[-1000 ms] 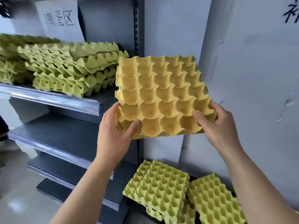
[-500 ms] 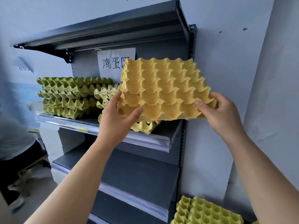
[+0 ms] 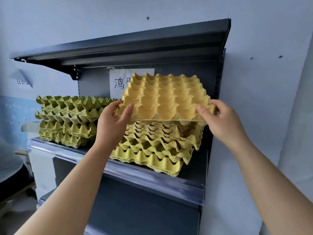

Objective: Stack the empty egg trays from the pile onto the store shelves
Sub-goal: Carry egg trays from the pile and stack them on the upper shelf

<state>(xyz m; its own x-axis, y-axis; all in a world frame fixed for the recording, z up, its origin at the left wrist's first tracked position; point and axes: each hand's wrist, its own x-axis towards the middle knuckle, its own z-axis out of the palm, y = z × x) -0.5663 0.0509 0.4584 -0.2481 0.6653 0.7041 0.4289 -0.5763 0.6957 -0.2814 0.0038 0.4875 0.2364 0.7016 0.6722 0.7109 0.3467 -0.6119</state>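
Two hands on one yellow egg tray (image 3: pixel 165 97), held just above right-hand stack (image 3: pixel 157 146) on upper shelf (image 3: pixel 152 178). We'd square its edges over stack, match cups to peaks below, lower flat, then release both sides together. Left hand (image 3: pixel 112 123) pinches near-left corner, thumb on top. Right hand (image 3: pixel 221 121) pinches near-right corner likewise. Second stack (image 3: pixel 67 119) sits further left.
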